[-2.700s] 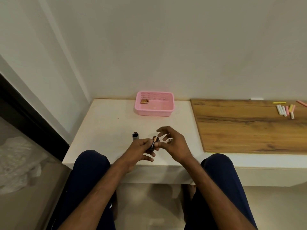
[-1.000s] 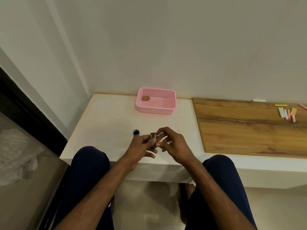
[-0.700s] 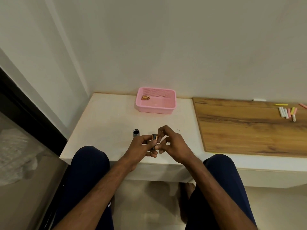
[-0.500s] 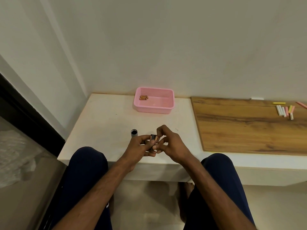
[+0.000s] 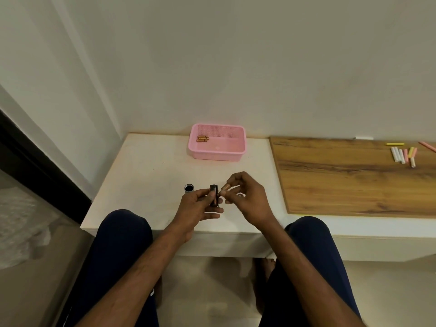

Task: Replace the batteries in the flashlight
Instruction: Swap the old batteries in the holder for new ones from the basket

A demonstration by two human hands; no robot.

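Head view: left hand (image 5: 195, 206) grips the black battery holder (image 5: 213, 195) over the counter's (image 5: 141, 173) front edge. Right hand (image 5: 247, 197) pinches a battery (image 5: 224, 187) beside it. Flashlight tube (image 5: 189, 188) stands nearby. Risks: fingertip pinch slips and the battery rolls off the edge; reversed polarity.

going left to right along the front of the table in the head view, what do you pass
flashlight tube standing upright → left hand gripping the black battery holder → battery pinched in the right hand → wooden board
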